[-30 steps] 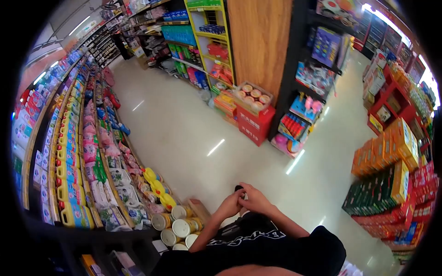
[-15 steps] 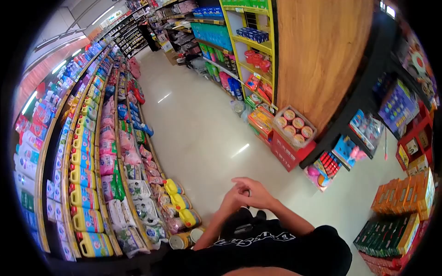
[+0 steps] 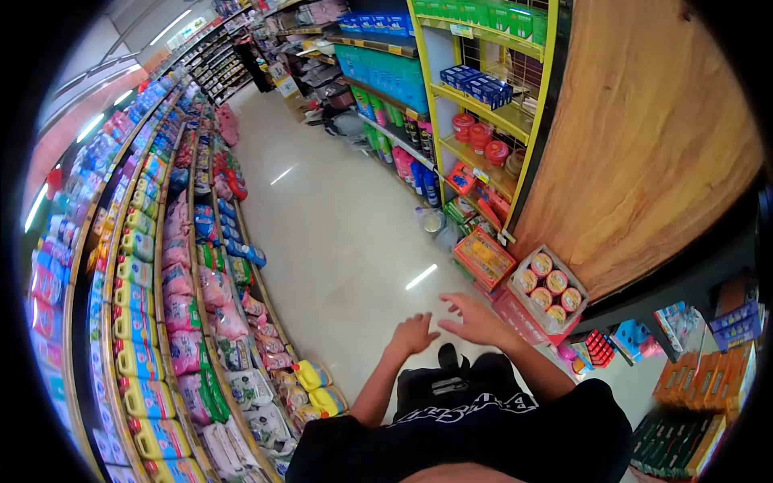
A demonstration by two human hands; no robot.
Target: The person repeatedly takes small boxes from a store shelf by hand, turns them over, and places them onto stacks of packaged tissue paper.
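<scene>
My left hand (image 3: pixel 414 333) is raised over the aisle floor in front of my body, its fingers loosely curled and apart, with nothing seen in it. Just to its right, my right hand (image 3: pixel 471 319) has its fingers spread and holds nothing. A small gap separates the two hands. Below them are my black shirt (image 3: pixel 483 431) with white lettering and my dark shoes (image 3: pixel 452 354). Nearest to the right hand is a carton of round red-and-white tubs (image 3: pixel 551 282) on a red box.
Long shelves of yellow bottles (image 3: pixel 137 326) and pink packs (image 3: pixel 183 330) line the left. A yellow rack (image 3: pixel 503 121) and a wooden panel (image 3: pixel 644 145) stand at right. Orange boxes (image 3: pixel 696 378) are stacked lower right. A dark-clothed person (image 3: pixel 256 66) is far down the aisle.
My hands were together and have parted, the fingers of the right spreading. The view has turned and moved forward, bringing the yellow rack and wooden panel closer.
</scene>
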